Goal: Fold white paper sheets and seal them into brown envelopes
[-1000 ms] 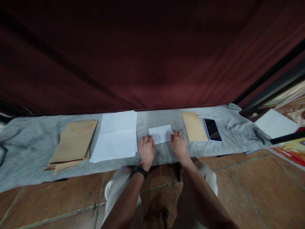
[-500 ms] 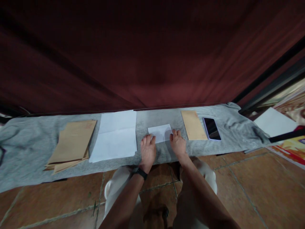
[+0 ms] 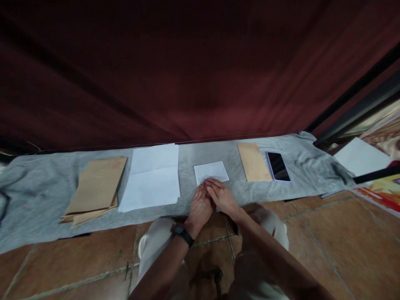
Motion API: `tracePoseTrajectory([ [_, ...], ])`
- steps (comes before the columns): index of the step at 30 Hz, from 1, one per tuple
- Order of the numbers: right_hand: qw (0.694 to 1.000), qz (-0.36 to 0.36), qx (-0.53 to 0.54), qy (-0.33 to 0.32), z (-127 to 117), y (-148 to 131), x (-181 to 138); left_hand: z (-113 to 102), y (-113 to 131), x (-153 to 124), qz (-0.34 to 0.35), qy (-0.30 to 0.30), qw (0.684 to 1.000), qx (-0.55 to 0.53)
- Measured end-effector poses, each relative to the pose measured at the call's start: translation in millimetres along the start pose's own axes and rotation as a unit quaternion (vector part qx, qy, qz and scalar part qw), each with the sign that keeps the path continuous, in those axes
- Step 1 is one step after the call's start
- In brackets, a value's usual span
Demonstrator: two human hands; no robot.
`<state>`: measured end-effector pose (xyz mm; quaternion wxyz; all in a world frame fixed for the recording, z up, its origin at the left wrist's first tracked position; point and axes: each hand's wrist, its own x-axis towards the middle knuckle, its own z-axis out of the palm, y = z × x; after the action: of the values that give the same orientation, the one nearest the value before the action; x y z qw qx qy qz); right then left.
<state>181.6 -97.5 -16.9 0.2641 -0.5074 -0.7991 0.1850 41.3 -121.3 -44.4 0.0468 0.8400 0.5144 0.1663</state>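
Observation:
A folded sheet of white paper (image 3: 213, 169) lies on the grey cloth in front of me. My left hand (image 3: 201, 205), a black band on its wrist, rests at the sheet's near edge with its fingers stretched out. Partly over those fingers lies my right hand (image 3: 222, 196), its own fingers extended and pointing left. Together the hands cover the near left part of the paper. Neither hand grips anything that I can make out. To the right is a brown envelope (image 3: 254, 162), apart from my right hand.
Left of the hands lies a pile of white paper sheets (image 3: 153, 183) with a crease across the top one. Farther left is a stack of brown envelopes (image 3: 93, 185). A phone (image 3: 278, 166) sits at the right. A dark red curtain (image 3: 200, 83) hangs behind the cloth (image 3: 37, 191).
My right hand has moved left from the paper's right edge onto my left hand. My left hand has shifted slightly right and nearer to me. The folded paper stays in place.

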Motion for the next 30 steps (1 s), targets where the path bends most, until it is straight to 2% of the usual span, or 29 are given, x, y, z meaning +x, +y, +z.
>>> tracePoseTrajectory([
  [4, 0.998, -0.031, -0.040, -0.028, 5.2, -0.3, -10.6, 3.9, 0.0, -3.5, 0.004, 0.003, 1.000, 0.014],
  [11, 0.993, -0.018, -0.114, -0.034, -5.2, 19.6, -17.8, -9.8, 3.7, -4.4, -0.034, 0.008, 0.999, 0.009],
  [21, 0.987, 0.010, -0.161, -0.007, -15.5, 44.9, -34.2, -15.9, -3.5, -19.3, -0.070, 0.019, 0.997, 0.032],
  [30, 0.984, 0.021, -0.177, 0.006, -22.0, 51.6, -44.0, -20.8, -7.3, -22.9, -0.091, 0.017, 0.995, 0.035],
])
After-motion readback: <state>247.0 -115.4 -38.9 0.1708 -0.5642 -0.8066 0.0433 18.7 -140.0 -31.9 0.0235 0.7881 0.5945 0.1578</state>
